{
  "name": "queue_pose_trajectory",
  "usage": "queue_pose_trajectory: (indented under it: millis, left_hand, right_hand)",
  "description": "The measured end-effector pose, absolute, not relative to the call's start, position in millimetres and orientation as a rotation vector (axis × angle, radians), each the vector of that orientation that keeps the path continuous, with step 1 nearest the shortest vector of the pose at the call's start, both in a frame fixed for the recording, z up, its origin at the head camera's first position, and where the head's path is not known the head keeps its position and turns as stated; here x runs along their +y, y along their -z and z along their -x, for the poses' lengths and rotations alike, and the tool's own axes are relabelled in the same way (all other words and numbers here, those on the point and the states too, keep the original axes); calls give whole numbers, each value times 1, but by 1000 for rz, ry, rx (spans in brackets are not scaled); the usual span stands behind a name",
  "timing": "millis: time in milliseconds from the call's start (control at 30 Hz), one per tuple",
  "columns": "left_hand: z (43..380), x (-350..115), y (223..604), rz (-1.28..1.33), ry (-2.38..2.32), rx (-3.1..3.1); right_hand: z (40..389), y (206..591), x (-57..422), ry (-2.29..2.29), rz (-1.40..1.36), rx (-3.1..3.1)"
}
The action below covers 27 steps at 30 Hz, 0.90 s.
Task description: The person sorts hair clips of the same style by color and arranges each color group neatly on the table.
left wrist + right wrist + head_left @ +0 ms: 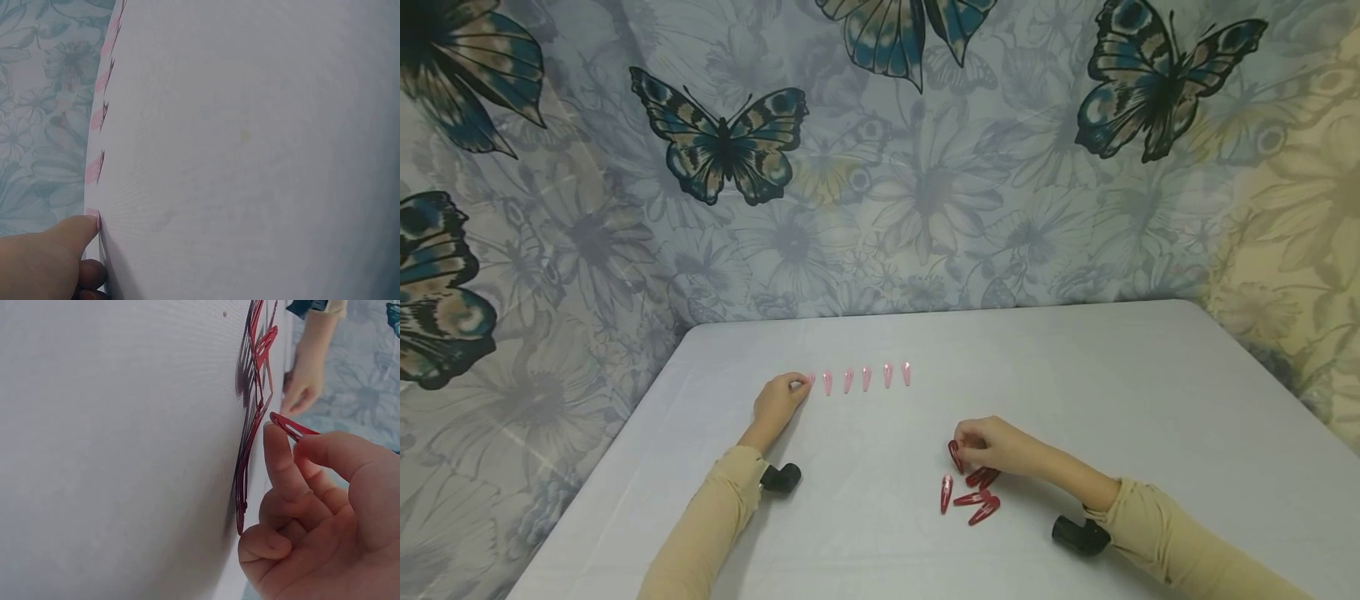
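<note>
Fingers [284, 465] of the right hand [996, 446] have a dark red clip [955, 456] in a pinch, caught against the thumb and held clear of the white tabletop [865, 517]; the right wrist view shows the other fingers folding in toward the palm. That forearm reaches in from the near right, its beige sleeve [1187, 533] ending above a bent wrist, with a black device [1081, 536] strapped at the cuff.

Over to the left hand [778, 400], stretched out toward the far side: thumb and forefinger meet in a neat ring on a pink clip [810, 380], pinching it right where it lies, at the left end of a row. Five more pink clips [867, 379] run off to its right, evenly spaced, each pointing near to far, none touching.

Back under the right hand, five loose red clips [983, 510] lie on the table in a scatter: one upright on its own at the left, two touching at the near side, two partly tucked below the hand. Slim teardrops all, glossy, the red ones with a slit down the middle. Behind it all, a floral backdrop [925, 242] carries big blue-and-tan butterflies [726, 146].
</note>
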State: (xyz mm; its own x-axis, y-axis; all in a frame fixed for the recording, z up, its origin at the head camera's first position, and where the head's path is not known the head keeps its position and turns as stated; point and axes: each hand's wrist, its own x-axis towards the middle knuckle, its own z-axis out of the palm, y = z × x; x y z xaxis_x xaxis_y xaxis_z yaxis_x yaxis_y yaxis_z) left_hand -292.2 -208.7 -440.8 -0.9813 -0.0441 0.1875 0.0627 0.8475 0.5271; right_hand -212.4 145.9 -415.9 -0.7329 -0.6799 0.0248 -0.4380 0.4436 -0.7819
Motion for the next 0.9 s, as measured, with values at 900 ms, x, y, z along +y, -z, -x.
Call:
queue_pose_trajectory:
  millis: [900]
  left_hand:
    - [293,-210,441,10,812,-2829]
  right_hand:
    - [218,420,139,1184,948,2488]
